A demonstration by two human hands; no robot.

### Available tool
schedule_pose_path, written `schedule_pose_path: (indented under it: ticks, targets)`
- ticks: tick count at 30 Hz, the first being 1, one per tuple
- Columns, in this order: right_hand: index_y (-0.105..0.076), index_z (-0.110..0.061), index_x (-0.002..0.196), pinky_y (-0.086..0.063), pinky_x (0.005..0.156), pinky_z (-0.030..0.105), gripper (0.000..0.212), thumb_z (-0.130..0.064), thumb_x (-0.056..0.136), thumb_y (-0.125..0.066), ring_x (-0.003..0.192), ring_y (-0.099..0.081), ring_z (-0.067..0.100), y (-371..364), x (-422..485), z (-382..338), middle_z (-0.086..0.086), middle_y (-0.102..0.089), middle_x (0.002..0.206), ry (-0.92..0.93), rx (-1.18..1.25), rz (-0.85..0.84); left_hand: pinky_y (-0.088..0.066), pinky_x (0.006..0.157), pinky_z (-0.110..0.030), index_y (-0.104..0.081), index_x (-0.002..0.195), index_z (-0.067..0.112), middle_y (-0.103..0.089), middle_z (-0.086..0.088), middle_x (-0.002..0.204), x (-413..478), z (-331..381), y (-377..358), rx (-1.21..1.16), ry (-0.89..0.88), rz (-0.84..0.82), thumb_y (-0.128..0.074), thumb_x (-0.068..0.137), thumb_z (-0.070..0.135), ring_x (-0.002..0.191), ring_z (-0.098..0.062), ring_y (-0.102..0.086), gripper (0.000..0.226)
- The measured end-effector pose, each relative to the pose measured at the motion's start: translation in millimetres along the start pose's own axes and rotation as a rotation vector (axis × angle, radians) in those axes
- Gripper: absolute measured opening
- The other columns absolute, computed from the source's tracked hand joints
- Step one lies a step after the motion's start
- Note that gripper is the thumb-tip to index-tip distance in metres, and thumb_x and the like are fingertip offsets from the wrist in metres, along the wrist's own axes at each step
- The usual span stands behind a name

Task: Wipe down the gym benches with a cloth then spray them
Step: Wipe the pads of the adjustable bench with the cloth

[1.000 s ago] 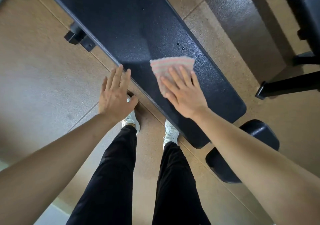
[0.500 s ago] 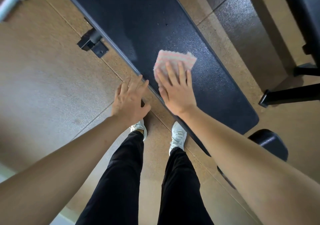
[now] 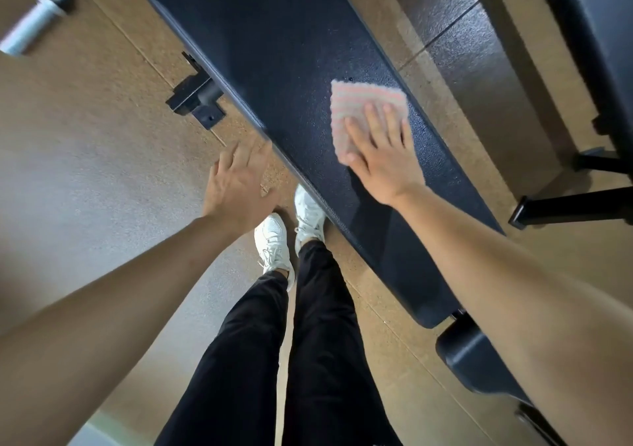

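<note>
Right hand (image 3: 383, 157) presses flat – fingers spread – on a ribbed square cloth (image 3: 364, 109) atop the pebbled bench (image 3: 291, 68).

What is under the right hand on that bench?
A pink striped cloth, pressed flat on the dark bench pad by the right hand. Whatever lies beneath the cloth and palm is covered.

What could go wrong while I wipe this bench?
The pink striped cloth sits by the far edge of the black textured bench pad under the flat right hand; an outward stroke might push it off. The left hand holds nothing, so a lean may go unbraced. The steel barbell end nearby could snag a sideways step.
</note>
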State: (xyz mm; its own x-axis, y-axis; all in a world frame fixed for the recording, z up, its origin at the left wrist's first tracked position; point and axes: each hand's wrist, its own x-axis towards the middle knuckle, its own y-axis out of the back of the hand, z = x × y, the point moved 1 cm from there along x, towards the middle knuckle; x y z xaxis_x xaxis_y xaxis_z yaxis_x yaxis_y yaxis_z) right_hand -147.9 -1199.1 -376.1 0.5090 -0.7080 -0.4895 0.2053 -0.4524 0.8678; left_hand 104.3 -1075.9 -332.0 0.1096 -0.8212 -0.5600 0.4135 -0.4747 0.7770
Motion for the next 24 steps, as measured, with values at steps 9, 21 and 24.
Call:
schedule_pose_path:
  ticks: [9, 21, 24]
  targets:
    - [0.004, -0.032, 0.161, 0.004, 0.124, 0.058, 0.06, -0.049, 0.107, -0.012, 0.154, 0.01, 0.043, 21, 42, -15, 0.009, 0.007, 0.17, -0.209, 0.098, 0.07, -0.025, 0.121, -0.059, -0.019, 0.163, 0.029, 0.0, 0.0, 0.173, 38, 1, 16, 0.021, 0.028, -0.021, -0.067, 0.092, 0.043, 0.158, -0.033, -0.008, 0.086]
    - [-0.01, -0.04, 0.16, -0.003, 0.124, 0.058, 0.058, -0.055, 0.106, -0.025, 0.155, 0.007, 0.039, 9, 28, -54, 0.003, 0.001, 0.171, 0.411, -0.068, -0.022, -0.027, 0.122, -0.056, -0.019, 0.161, 0.039, -0.001, 0.009, 0.172, 39, 0, 26, -0.002, 0.069, -0.062, -0.058, 0.093, 0.05, 0.156, -0.032, -0.011, 0.079]
    - [-0.006, -0.04, 0.161, -0.001, 0.125, 0.058, 0.063, -0.059, 0.104, -0.026, 0.156, 0.008, 0.036, 27, 54, -22, 0.001, 0.004, 0.171, 0.333, -0.081, -0.014, -0.03, 0.12, -0.053, -0.021, 0.161, 0.04, 0.001, 0.012, 0.172, 39, 0, 24, -0.035, 0.098, -0.06, -0.06, 0.093, 0.047, 0.155, -0.029, -0.016, 0.079]
